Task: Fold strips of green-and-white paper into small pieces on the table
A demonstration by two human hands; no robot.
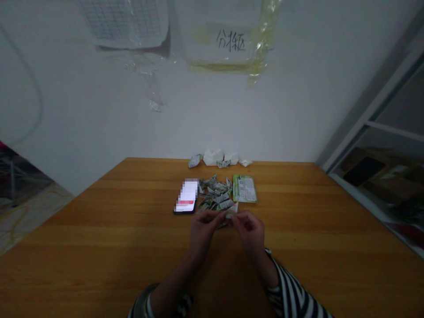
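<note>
My left hand (204, 230) and my right hand (250, 230) meet over the table, fingertips almost touching. Both pinch a small whitish piece (229, 216) between thumb and fingers; its kind is too small to make out. Just beyond the fingers lies a heap of crumpled green-and-white printed wrappers (217, 192), its near part hidden by my hands. A phone (187, 196) with a lit screen, partly blurred out, lies left of the heap. On the right lies a flat green-and-white printed packet (245, 189).
Along the table's (115, 238) far edge, by the wall, sit crumpled white tissues (213, 157) and a crumpled wrapper (194, 160). A handwritten paper sign (230, 42) is taped to the wall. A framed glass panel (391, 145) stands at the right.
</note>
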